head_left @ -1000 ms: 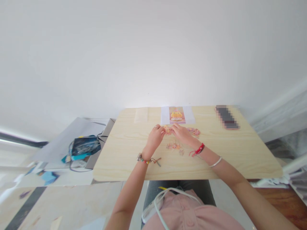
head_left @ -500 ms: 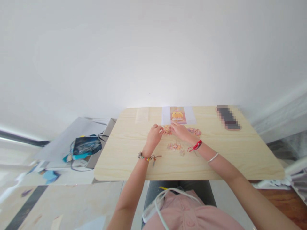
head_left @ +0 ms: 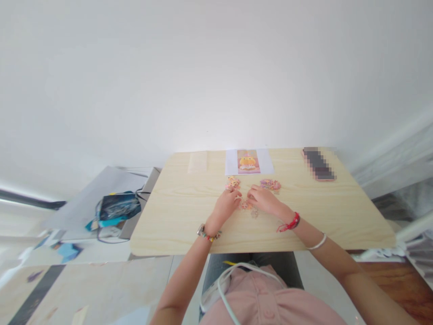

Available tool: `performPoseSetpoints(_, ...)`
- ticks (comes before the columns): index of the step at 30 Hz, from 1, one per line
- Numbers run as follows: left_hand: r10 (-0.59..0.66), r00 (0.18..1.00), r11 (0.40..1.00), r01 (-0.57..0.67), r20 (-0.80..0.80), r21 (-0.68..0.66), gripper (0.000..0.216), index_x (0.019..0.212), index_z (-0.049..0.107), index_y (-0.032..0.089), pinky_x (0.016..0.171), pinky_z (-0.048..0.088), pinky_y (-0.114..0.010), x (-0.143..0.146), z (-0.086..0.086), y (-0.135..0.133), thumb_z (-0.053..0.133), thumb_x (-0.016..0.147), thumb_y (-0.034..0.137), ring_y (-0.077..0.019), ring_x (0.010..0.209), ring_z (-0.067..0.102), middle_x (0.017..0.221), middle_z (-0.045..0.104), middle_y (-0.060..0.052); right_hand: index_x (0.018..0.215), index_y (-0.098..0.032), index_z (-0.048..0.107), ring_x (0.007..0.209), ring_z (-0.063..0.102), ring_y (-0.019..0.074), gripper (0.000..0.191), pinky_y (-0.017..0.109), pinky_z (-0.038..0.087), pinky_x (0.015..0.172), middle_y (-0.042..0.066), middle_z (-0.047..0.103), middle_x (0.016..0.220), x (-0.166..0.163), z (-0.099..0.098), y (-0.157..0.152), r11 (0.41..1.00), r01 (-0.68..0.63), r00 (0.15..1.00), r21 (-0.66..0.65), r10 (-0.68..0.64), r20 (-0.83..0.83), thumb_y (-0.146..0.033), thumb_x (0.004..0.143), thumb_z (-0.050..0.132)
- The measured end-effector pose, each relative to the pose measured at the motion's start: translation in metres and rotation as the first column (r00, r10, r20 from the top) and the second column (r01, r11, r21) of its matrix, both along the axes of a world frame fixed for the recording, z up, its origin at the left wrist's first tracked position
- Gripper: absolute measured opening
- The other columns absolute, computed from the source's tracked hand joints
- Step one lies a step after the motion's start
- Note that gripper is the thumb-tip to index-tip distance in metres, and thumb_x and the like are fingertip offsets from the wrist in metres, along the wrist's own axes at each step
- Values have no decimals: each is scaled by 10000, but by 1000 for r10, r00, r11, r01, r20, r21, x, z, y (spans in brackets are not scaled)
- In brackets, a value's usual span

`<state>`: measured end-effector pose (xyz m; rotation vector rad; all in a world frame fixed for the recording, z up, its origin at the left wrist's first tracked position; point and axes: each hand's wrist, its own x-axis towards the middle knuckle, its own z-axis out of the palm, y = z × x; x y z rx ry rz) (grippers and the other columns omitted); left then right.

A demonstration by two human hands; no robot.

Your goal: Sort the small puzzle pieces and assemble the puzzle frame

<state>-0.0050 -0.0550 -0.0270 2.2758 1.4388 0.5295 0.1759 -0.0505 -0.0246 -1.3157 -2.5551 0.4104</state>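
Small colourful pieces, which look like jigsaw puzzle pieces, lie in three heaps on the wooden table. My left hand (head_left: 227, 204) is at the left edge of the near heap (head_left: 246, 206), its fingers bent inward. From the right, my right hand (head_left: 265, 199) reaches over the same heap with thumb and fingertips drawn together. Anything between the fingertips of either hand is too small to make out. The far left heap (head_left: 233, 182) lies just beyond my left fingers. Behind my right hand is the far right heap (head_left: 270, 184).
A printed sheet with a yellow cartoon figure (head_left: 248, 162) lies at the table's back edge, by the wall. Left of it is a pale, see-through sheet (head_left: 197, 162). A phone (head_left: 318, 164) rests at the back right. A dark bag (head_left: 120, 206) stands left of the table (head_left: 176, 225).
Both hands have moved toward me, from the far left heap to the near heap. The far left heap and the printed picture are now uncovered. The view has shifted slightly.
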Motion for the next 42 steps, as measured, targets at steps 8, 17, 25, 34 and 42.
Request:
performPoseSetpoints(8,-36,999,998,38,35,-47,125,734,636,144,682,422,-265,14,4,5,519,777,153,-148,706,540,734,577,-49,757,-159,556,711,505,127,71,241,395,633,26,514,780,6,-6,-1,996,25,989,82,-12,-144,-175,810,513)
performPoseSetpoints(17,-1,971,991,33,237,-133,145,679,620,152,596,389,-226,9,16,3,523,766,215,-108,603,503,646,600,-2,720,-169,607,669,494,150,313,277,389,623,63,541,720,10,1,-16,931,38,996,363,-7,-86,-236,890,354)
performPoseSetpoints(25,19,953,992,20,302,-126,130,704,617,158,578,403,-208,9,13,3,533,754,243,-97,611,512,668,596,3,761,-179,620,712,521,154,268,288,419,664,61,561,761,14,-4,-17,944,77,977,321,-7,-214,-272,879,397)
performPoseSetpoints(34,55,927,985,10,371,-171,157,701,587,159,536,400,-195,7,10,-1,522,765,287,-92,586,492,624,562,15,879,-194,626,771,555,170,173,309,455,693,60,575,822,26,-13,-12,969,101,939,227,-17,-343,-272,841,477)
performPoseSetpoints(42,69,919,990,-16,388,-139,123,729,579,154,592,417,-210,11,8,-3,514,781,245,-94,601,491,654,552,13,825,-192,641,746,560,154,242,288,452,691,60,590,788,22,-9,-14,962,104,948,252,-19,-317,-282,872,422)
